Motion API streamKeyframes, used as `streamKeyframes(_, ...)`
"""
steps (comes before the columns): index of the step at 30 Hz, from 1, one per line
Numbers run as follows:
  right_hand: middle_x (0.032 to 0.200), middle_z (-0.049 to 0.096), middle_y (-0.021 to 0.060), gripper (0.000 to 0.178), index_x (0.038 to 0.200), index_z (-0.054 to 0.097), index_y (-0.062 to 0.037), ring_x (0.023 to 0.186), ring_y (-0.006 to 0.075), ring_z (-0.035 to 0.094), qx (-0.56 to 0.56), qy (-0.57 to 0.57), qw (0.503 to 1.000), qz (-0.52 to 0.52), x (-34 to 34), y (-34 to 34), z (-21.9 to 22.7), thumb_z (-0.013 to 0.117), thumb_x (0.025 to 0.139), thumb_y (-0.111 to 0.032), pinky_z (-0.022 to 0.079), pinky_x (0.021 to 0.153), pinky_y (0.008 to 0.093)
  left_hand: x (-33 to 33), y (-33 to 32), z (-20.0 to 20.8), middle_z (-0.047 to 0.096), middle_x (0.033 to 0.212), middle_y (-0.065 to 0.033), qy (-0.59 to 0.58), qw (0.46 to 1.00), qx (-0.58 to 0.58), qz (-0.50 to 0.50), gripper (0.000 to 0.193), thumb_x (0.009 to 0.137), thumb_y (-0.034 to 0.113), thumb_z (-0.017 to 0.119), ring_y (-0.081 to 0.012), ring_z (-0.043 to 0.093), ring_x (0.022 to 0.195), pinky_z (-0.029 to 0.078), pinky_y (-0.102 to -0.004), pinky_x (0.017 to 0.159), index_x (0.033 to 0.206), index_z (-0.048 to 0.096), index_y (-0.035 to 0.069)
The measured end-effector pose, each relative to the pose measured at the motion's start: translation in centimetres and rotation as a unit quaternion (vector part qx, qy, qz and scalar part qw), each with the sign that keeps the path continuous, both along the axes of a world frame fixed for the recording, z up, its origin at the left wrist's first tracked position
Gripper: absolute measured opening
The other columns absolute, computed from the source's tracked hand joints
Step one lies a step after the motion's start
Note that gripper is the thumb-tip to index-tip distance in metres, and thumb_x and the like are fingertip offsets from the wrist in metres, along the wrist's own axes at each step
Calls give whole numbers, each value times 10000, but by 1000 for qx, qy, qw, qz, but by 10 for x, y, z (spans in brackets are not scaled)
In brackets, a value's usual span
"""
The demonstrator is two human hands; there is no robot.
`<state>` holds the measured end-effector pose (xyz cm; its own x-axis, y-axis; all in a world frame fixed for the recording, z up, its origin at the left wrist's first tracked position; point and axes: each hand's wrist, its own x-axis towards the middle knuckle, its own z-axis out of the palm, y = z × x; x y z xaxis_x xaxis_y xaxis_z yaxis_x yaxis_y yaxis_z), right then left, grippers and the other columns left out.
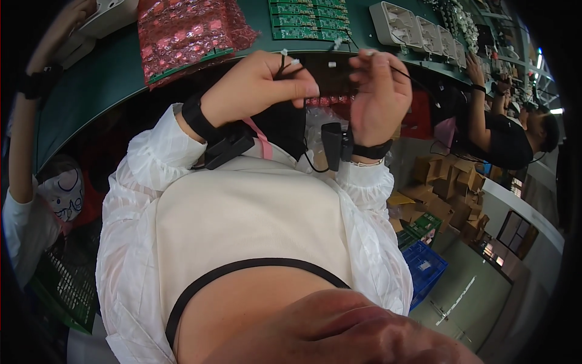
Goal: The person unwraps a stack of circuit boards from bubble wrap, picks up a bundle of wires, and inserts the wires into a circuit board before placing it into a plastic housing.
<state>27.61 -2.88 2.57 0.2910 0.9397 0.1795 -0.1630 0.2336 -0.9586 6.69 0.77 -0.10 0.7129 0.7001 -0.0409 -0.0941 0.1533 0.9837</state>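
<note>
My left hand [267, 85] is closed in a pinch just past the table's near edge. Thin black cables [280, 68] with small white plugs stick up from between its fingers. Level with it on the right, my right hand [382, 88] is closed too, thumb against fingertips, on another black cable [403, 74]. A small white end shows at those fingertips. Between my hands is a small white connector [331, 64]; what bears it is too dark to tell. Each wrist has a black band, and the two hands are apart.
On the green table [97, 91] lie circuit boards in pink bubble wrap [188, 36] and a stack of green circuit boards [309, 21]. White plastic housings [418, 30] stand at right. Co-workers' arms show on both sides. Cardboard boxes [451, 182] and a blue crate [424, 267] are on the floor.
</note>
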Motion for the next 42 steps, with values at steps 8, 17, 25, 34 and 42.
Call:
streamKeyframes(8,1034,731,152,71,1010,685,14,877,210,712,84,-26,992,-87,62,25,41,667,946,-11,572,728,277,-1,-1,-15,703,917,-26,-143,980,87,-106,215,962,213,693,-70,583,717,483,-229,689,976,737,3)
streamKeyframes(17,1007,755,93,96,949,707,-1,929,152,712,46,-440,889,115,93,108,-14,736,863,29,548,812,259,10,19,-27,651,1080,-28,-297,914,-276,4,280,1047,286,578,-36,485,792,423,-220,689,1120,682,37)
streamKeyframes(25,967,760,66,97,967,690,-16,877,134,722,63,-543,828,122,77,112,-21,724,877,-4,547,784,250,36,24,-17,598,1345,-106,-314,889,-310,121,280,1101,278,437,-120,602,1035,507,-254,861,1143,611,63)
streamKeyframes(34,982,743,115,115,991,683,-34,884,269,729,191,-668,707,130,82,119,-19,696,881,-6,559,766,311,47,32,-23,609,1349,-117,-312,890,-268,196,304,1097,297,441,-194,582,1216,461,-346,1061,1096,615,48)
streamKeyframes(42,1015,732,117,244,1115,690,-72,917,319,711,162,-659,731,71,68,98,-22,677,882,-5,560,767,361,46,36,-26,585,1379,-126,-311,876,-289,230,291,1103,287,424,-236,549,1288,431,-390,1100,1119,584,45)
